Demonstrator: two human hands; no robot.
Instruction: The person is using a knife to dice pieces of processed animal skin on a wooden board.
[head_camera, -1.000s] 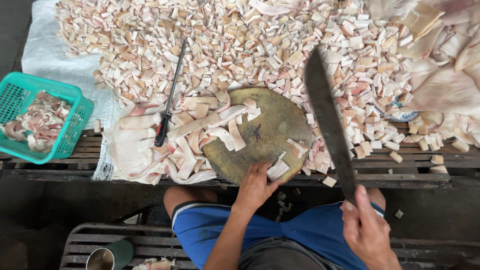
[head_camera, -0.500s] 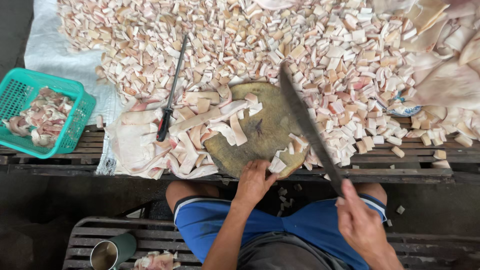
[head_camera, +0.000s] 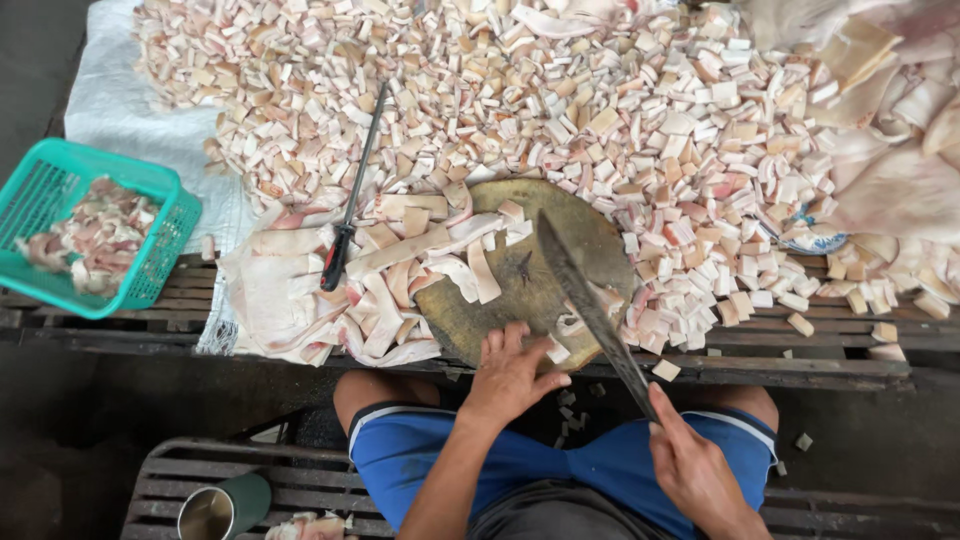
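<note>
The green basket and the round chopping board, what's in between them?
In the head view, long pale meat strips on white sheeting, with a black-handled sharpening rod lying across them.

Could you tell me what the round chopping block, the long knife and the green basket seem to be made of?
Round chopping block: probably wood, brown and matt, its top scarred and stained. Long knife, in the right hand: apparently metal, a dull grey blade with a faint sheen. Green basket: likely plastic, uniform teal with moulded mesh walls.

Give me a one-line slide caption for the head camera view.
Left hand rests on a round chopping block while the right hand holds a long cleaver amid cut pale meat pieces.
</note>
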